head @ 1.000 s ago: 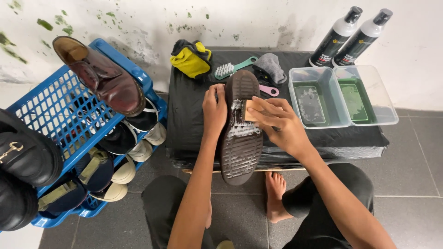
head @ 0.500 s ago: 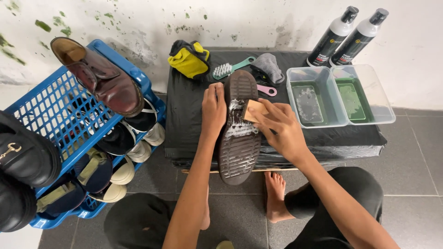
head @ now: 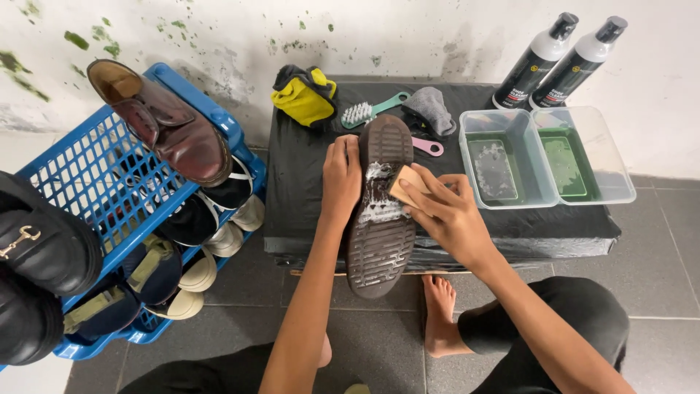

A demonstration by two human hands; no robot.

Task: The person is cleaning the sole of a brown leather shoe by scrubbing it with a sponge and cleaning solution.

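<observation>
Dark shoe (head: 380,211) lying sole-up on the black-covered desk (head: 306,197), near the middle of its front edge. Tread ribbed and brown-grey, with white foam smeared across the mid-sole. Long axis running front to back: one rounded end toward the wall, the other overhanging the front edge above the tiled floor (head: 663,248). Which end is the heel: cannot tell.

Left hand (head: 341,175) clasped flat on the shoe's left flank, fingers pressed together along the sole edge. Right hand (head: 445,211) curled around a small tan block-shaped brush (head: 407,187), pinched between thumb and fingers, its end resting on the foam.

Toward the desk's back edge: folded yellow cloth (head: 305,96) at the left, teal-handled brush (head: 364,111), grey cloth (head: 430,108) and a pink handle (head: 426,146) just beyond the shoe's far end. At the right end, 2 clear plastic tubs (head: 547,157) side by side, each showing green at the bottom and holding liquid, near the right hand. Behind them, against the wall, 2 black-and-white bottles (head: 558,62).

Left of the desk, blue plastic rack (head: 80,190) carrying several pairs; a brown leather shoe (head: 164,124) on top, black loafers (head: 36,255) at the far left. Bare foot (head: 441,314) on the floor below the front edge.
</observation>
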